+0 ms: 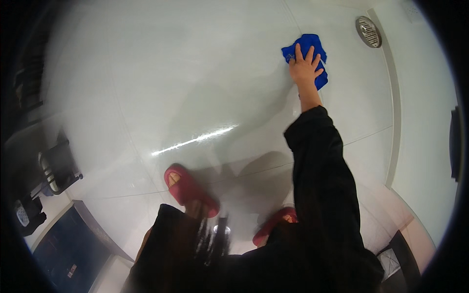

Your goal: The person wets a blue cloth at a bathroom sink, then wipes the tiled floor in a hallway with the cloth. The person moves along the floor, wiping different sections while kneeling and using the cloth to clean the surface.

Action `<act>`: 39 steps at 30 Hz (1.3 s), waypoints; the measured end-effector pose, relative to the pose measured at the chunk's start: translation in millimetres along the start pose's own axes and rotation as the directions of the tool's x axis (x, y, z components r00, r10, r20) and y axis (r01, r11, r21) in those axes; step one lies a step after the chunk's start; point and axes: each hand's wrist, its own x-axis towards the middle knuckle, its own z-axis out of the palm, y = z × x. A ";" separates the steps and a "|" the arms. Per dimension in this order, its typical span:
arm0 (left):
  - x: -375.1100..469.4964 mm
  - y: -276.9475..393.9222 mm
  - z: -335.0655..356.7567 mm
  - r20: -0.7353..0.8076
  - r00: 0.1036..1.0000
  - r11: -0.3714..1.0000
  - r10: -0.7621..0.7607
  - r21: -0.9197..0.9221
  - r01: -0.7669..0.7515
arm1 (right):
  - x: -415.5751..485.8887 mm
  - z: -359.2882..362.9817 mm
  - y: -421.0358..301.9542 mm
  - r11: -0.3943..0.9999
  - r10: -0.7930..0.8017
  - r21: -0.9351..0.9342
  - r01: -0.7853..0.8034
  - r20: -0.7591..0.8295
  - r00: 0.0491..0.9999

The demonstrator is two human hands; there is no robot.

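My right hand lies flat, palm down and fingers spread, on a blue cloth. The cloth is crumpled, with edges showing around the fingers, and rests on a glossy pale tiled floor. A black sleeve covers the arm down to just above the wrist. My left hand is out of view. Below, my feet are in dark pink open-toed slippers, the left slipper more fully visible than the right slipper, which clothing partly hides.
A round metal grille sits by the baseboard of the pale right-hand wall. Dark, blurred objects stand along the left edge. A dark framed panel is at lower left, and a black item at lower right.
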 end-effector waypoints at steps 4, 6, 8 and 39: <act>5.2 0.0 -3.0 0.006 1.000 1.000 0.002 -0.016 -0.002 | -90.1 62.2 -77.8 0.855 -0.513 -0.234 0.463 -0.244 0.823; -3.0 -6.0 -14.4 -0.028 1.000 0.999 0.004 -0.036 -0.005 | -184.7 45.3 -116.0 0.663 -0.745 0.054 0.747 -0.056 0.665; -5.7 -7.6 -21.3 -0.031 0.999 0.999 0.015 -0.037 -0.016 | -248.9 21.4 -106.4 0.420 -0.904 0.354 0.835 0.084 0.419; 209.0 261.9 -62.3 0.176 0.812 0.044 0.557 0.970 -0.240 | -26.2 -201.8 -81.4 0.999 0.047 -0.019 -0.043 0.438 0.898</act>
